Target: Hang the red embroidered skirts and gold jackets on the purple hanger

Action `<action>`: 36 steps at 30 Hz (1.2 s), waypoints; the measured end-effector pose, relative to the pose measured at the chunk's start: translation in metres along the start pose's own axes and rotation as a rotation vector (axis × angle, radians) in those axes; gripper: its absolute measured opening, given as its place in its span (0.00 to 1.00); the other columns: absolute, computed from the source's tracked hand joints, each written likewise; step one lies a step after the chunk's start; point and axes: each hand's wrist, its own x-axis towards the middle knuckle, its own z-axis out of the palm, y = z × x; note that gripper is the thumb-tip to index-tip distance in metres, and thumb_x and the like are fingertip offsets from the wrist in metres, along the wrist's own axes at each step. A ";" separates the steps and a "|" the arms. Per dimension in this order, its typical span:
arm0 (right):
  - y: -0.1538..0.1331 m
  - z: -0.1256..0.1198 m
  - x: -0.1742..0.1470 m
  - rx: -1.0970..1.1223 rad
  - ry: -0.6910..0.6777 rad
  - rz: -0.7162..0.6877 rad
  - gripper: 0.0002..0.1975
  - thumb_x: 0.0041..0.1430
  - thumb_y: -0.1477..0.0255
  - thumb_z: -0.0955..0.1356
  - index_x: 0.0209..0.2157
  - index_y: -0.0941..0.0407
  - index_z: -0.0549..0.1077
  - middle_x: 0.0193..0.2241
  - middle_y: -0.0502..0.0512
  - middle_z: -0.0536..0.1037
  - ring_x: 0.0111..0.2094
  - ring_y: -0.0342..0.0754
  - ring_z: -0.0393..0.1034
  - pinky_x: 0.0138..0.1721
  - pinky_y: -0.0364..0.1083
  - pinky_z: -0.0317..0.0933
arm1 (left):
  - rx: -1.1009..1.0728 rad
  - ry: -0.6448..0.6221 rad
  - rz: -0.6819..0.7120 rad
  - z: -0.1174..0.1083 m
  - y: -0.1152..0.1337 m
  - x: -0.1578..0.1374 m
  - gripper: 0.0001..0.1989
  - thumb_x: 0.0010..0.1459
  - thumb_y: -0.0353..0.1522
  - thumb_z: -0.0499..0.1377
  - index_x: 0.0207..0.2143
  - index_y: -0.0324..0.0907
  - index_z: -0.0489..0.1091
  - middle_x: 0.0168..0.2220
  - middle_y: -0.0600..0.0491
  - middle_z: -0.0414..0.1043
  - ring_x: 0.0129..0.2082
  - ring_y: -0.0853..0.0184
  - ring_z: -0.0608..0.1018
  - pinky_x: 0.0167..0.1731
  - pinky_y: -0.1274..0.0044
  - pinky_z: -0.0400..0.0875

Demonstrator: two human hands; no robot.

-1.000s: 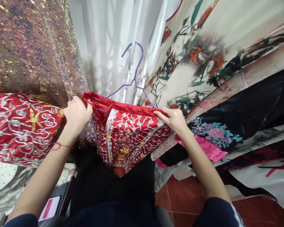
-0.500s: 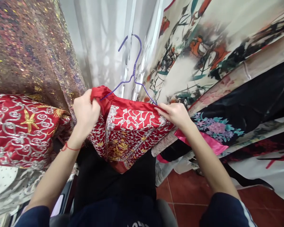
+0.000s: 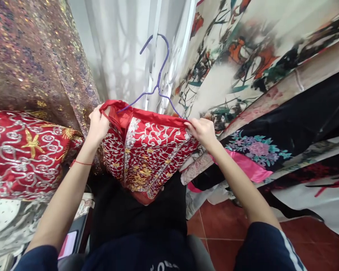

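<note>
Floor: red-brown tiles (image 3: 214,229) with pale joints, visible at lower right beneath the hanging cloth.
Backdrop: white sheer curtain (image 3: 121,56) directly ahead, light coming through it.
Left side: sequined brown fabric (image 3: 31,56) hanging above a second red piece with silver scrollwork (image 3: 22,150).
Right side: cream fabric printed with orange and teal figures (image 3: 243,56), a black floral garment (image 3: 271,139) with a pink edge below it.
Garment: red embroidered garment (image 3: 147,150), silver and gold threadwork, held at centre frame between both hands, in front of the curtain.
Hanger: purple wire hanger (image 3: 158,81), hook pointing up, its lower arms running into the garment's top edge.
Orientation: the top edge runs left to right, slightly lower at the right; the long axis hangs downward toward the person's lap, ending in a point.
Left hand (image 3: 97,124): fingers closed, pinching the garment's upper left corner.
Right hand (image 3: 202,130): fingers closed on the upper right corner, at the hanger's end.
Wrist: thin red thread (image 3: 80,162) on the left wrist.
</note>
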 end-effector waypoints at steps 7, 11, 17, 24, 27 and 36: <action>-0.024 0.016 0.003 -0.036 -0.008 0.138 0.24 0.69 0.55 0.59 0.52 0.59 0.70 0.46 0.69 0.76 0.47 0.61 0.71 0.48 0.59 0.64 | 0.126 -0.100 0.155 -0.010 0.009 -0.012 0.12 0.63 0.42 0.54 0.32 0.44 0.65 0.31 0.51 0.68 0.35 0.63 0.72 0.41 0.69 0.67; -0.039 0.013 0.015 -0.025 -0.070 0.145 0.39 0.63 0.46 0.62 0.65 0.58 0.59 0.63 0.73 0.65 0.64 0.68 0.59 0.60 0.66 0.57 | 0.105 -0.161 0.181 -0.021 0.013 -0.015 0.08 0.58 0.39 0.58 0.35 0.44 0.67 0.34 0.52 0.71 0.33 0.65 0.72 0.39 0.72 0.67; -0.073 0.015 0.030 -0.068 -0.242 0.088 0.38 0.64 0.45 0.60 0.69 0.49 0.56 0.73 0.67 0.49 0.74 0.70 0.37 0.66 0.71 0.42 | 0.059 -0.154 0.243 -0.029 0.020 -0.019 0.07 0.57 0.35 0.60 0.38 0.43 0.70 0.37 0.53 0.74 0.27 0.70 0.68 0.34 0.74 0.66; -0.109 0.016 0.038 -0.073 -0.251 0.144 0.47 0.60 0.45 0.64 0.70 0.61 0.55 0.73 0.77 0.44 0.74 0.75 0.32 0.68 0.74 0.32 | 0.130 -0.123 0.170 -0.027 0.029 -0.019 0.27 0.57 0.44 0.65 0.56 0.45 0.67 0.36 0.53 0.74 0.29 0.66 0.74 0.33 0.73 0.67; -0.111 0.019 0.039 -0.090 -0.238 0.173 0.51 0.58 0.45 0.65 0.69 0.68 0.53 0.72 0.83 0.44 0.74 0.75 0.33 0.68 0.74 0.31 | 0.171 -0.154 0.217 -0.026 0.032 -0.019 0.17 0.61 0.46 0.61 0.45 0.45 0.73 0.38 0.50 0.75 0.36 0.63 0.76 0.37 0.71 0.68; -0.132 0.001 0.059 0.024 -0.224 0.141 0.15 0.67 0.77 0.58 0.46 0.57 0.73 0.63 0.69 0.69 0.64 0.61 0.63 0.59 0.60 0.57 | 0.196 -0.084 0.211 -0.020 0.032 -0.024 0.12 0.62 0.45 0.59 0.37 0.47 0.74 0.33 0.51 0.72 0.34 0.63 0.74 0.34 0.72 0.65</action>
